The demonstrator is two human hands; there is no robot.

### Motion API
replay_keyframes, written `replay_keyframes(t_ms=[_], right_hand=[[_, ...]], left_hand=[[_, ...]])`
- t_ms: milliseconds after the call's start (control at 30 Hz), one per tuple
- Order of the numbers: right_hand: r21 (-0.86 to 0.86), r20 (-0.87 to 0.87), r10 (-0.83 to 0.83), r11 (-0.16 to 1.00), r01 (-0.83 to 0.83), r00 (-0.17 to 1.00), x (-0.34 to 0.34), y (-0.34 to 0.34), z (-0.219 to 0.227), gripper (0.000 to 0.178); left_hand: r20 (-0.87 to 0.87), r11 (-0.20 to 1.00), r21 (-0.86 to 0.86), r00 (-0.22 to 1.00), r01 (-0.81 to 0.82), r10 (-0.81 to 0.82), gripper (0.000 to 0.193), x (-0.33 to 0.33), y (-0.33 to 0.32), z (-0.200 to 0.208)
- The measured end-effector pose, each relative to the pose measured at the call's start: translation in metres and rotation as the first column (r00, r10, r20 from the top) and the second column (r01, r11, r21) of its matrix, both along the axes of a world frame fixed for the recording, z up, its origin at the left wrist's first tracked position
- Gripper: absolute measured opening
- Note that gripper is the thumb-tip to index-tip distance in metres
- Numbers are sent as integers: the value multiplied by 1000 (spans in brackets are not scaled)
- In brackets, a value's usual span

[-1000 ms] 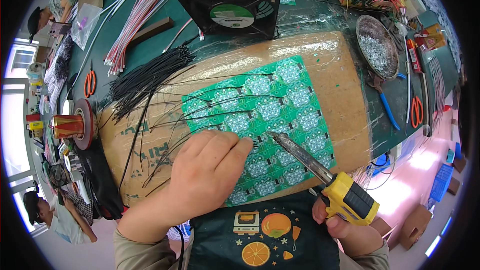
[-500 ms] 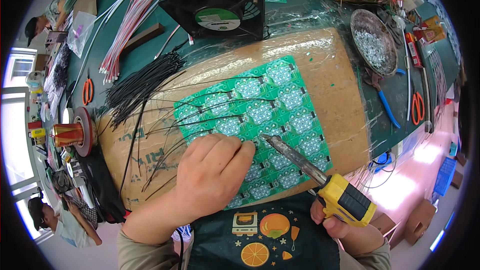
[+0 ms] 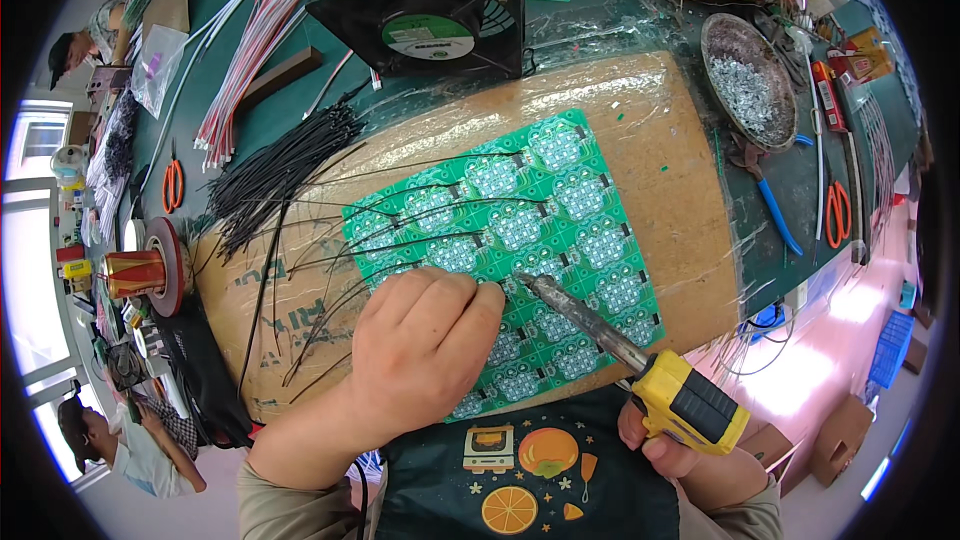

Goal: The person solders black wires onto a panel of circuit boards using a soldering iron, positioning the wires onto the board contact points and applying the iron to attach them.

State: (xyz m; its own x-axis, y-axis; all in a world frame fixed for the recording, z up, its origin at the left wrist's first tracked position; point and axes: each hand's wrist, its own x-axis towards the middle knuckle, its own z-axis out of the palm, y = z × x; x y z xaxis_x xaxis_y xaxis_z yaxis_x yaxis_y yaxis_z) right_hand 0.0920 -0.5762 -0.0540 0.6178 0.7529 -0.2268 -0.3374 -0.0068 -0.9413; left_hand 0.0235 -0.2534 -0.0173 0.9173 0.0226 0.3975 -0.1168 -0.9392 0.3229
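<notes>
A green circuit board panel (image 3: 583, 285) with repeated round clusters of pads lies at a slant before me. My left hand (image 3: 425, 340) rests over its left part, fingers closed in a pinch on a black wire; the fingertips are mostly hidden. Several other black wires (image 3: 440, 235) trail leftward from the board. My right hand (image 3: 665, 445) grips the yellow handle of a soldering iron (image 3: 695, 400) at the lower right. The iron's metal tip reaches the board just right of my left fingertips; whether it touches a pad is too small to tell.
Under the board lies taped brown cardboard (image 3: 690, 190). A black fan (image 3: 425, 15) stands behind it. A bundle of black wires (image 3: 290, 165) and a solder spool (image 3: 172, 265) are left. A metal dish of grey scraps (image 3: 745, 90), blue-handled pliers (image 3: 775, 215) and orange scissors (image 3: 837, 215) are right.
The board and fan appear slightly further left in the picture. My left hand's pinch and the iron's place beside it look nearly the same.
</notes>
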Motion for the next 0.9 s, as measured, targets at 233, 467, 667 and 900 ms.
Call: replay_keyframes(t_ms=[233,467,667,900], right_hand=[[-72,8,71,995,-70,997,-1,-2,1,26],[-92,-18,63,994,-64,998,-4,-1,0,27],[-102,1,8,995,-8,1000,-6,1,0,25],[-46,-48,-68,997,65,997,-8,11,7,25]], left_hand=[[4,1000,9,1000,14,-14,36,0,0,0],[10,1000,11,1000,11,-11,36,0,-1,0],[1,998,49,1000,29,-29,32,-2,0,-3],[-3,998,61,999,33,-33,31,-2,0,-4]])
